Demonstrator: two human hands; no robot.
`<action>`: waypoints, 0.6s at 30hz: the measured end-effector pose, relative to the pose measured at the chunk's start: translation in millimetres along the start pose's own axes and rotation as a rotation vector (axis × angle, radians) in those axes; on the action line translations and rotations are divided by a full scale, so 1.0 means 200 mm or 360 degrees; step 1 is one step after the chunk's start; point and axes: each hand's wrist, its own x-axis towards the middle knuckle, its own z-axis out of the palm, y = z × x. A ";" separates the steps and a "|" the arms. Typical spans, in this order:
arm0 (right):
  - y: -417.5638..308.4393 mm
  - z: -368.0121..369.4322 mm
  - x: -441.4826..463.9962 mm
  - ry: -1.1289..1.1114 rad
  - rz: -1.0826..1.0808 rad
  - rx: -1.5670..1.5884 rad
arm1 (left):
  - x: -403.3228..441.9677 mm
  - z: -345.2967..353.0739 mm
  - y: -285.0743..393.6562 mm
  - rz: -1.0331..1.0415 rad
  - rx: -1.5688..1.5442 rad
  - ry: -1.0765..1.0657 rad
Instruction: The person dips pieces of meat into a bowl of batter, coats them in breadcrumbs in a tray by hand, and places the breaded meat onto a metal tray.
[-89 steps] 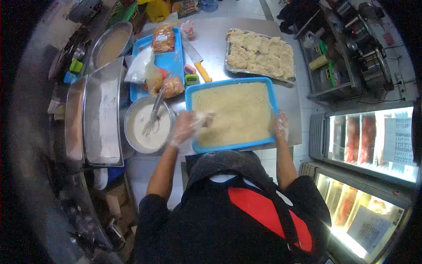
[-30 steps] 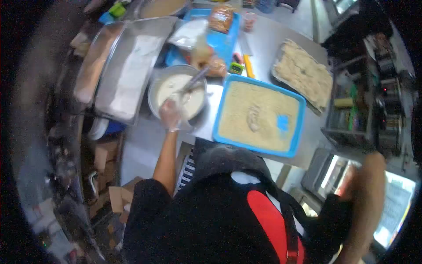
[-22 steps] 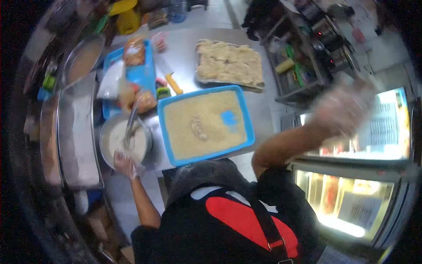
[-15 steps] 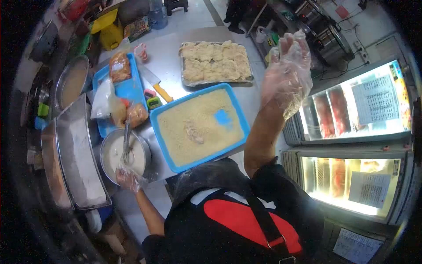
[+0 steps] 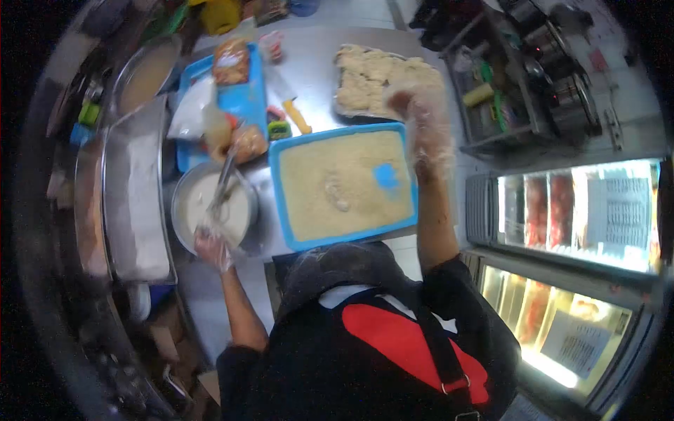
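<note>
At the near rim of the metal bowl (image 5: 253,203), I see from my remote place the left hand (image 5: 213,248), its clear plastic glove loose and wrinkled. Its fingers are partly bent, close to the white batter (image 5: 194,203); whether they grasp the rim or only touch it, I cannot tell. The whisk (image 5: 226,177) leans in this bowl, wire loops down and handle sloping to the far side. The right hand (image 5: 430,128), also gloved, is raised near the far right corner of the blue plastic tray (image 5: 385,176). It is so blurred that I cannot tell how far the fingers are open, or if they hold something. Beside it, to its left, the pale, fine crumbs (image 5: 309,168) fill the rectangular tray almost flat, with one narrow, uneven lump (image 5: 337,193) near the middle. Beyond, on the steel table (image 5: 316,77), a metal tray (image 5: 365,115) carries rough, crumb-coated pieces (image 5: 358,81).
</note>
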 end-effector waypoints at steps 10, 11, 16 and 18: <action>0.92 0.08 -0.41 -0.0882 0.0295 -0.1761 | 0.00 0.00 0.21 0.0195 0.0444 0.0116; 0.91 0.05 -0.44 -0.0976 0.0199 -0.1640 | 0.00 0.00 0.20 0.0170 0.0332 0.0116; 1.05 0.02 -0.42 -0.1160 -0.0006 -0.0990 | -0.03 -0.01 0.39 0.0104 0.0246 0.0138; 1.11 0.05 -0.43 -0.0994 0.0161 -0.1036 | -0.03 -0.01 0.38 -0.0006 0.0242 0.0040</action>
